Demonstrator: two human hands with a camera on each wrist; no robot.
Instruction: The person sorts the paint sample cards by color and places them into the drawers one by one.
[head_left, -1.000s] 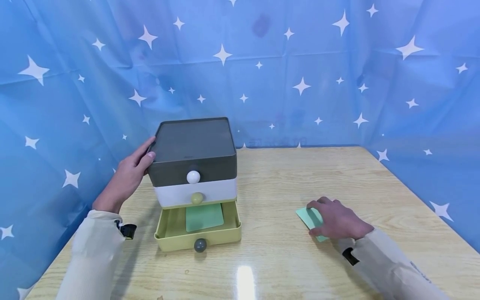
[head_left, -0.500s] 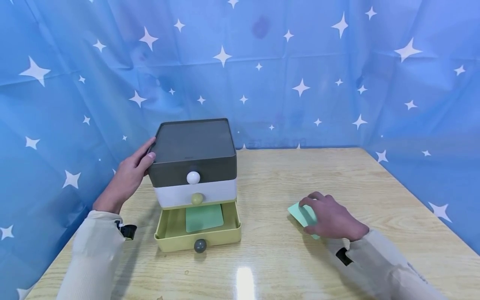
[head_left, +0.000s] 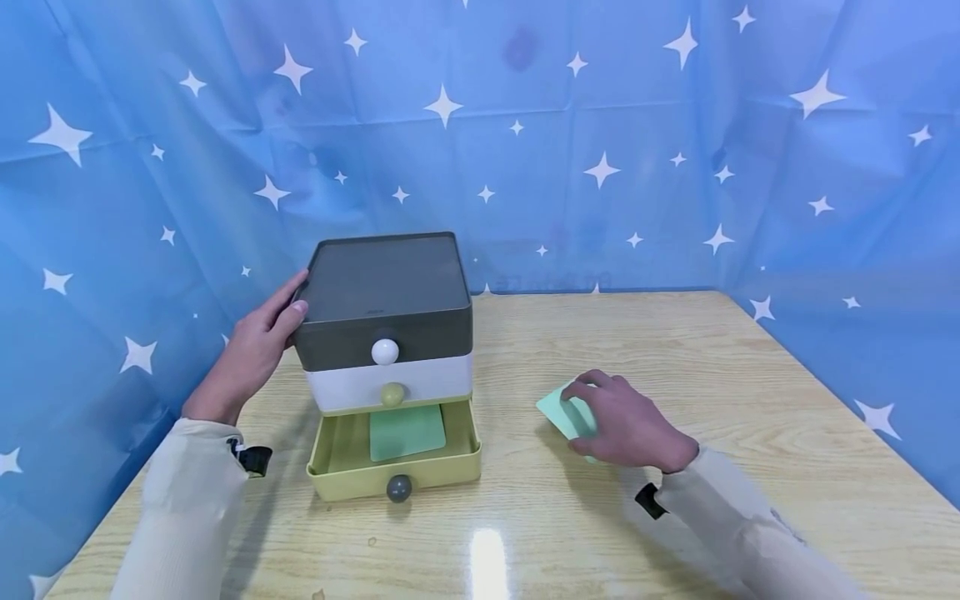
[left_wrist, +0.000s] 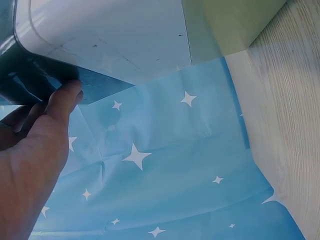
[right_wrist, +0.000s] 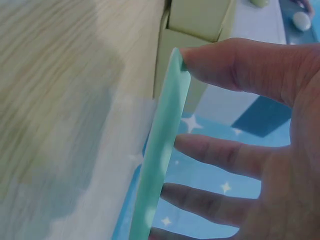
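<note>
My left hand (head_left: 251, 354) lies against the left side of the top dark grey drawer (head_left: 390, 279) of a three-tier drawer box, thumb and fingers touching near its corner. In the left wrist view, the fingertips (left_wrist: 72, 90) rest on that dark side wall. My right hand (head_left: 630, 421) grips a thin mint-green card (head_left: 566, 412) with rounded corners, just above the table. In the right wrist view, thumb and fingers hold the card (right_wrist: 162, 145) along its edges. Another green card (head_left: 405, 433) lies in the pulled-out yellow-green bottom drawer (head_left: 435, 477).
The white middle drawer (head_left: 435, 381) and the dark top one are closed. A grey knob (head_left: 399, 488) sticks out at the front of the bottom drawer. Blue star-patterned cloth (head_left: 525, 167) hangs behind and beside the wooden table (head_left: 637, 333).
My right hand has lifted the green card off the table and carried it left, closer to the drawer box. The left hand stays where it was.
</note>
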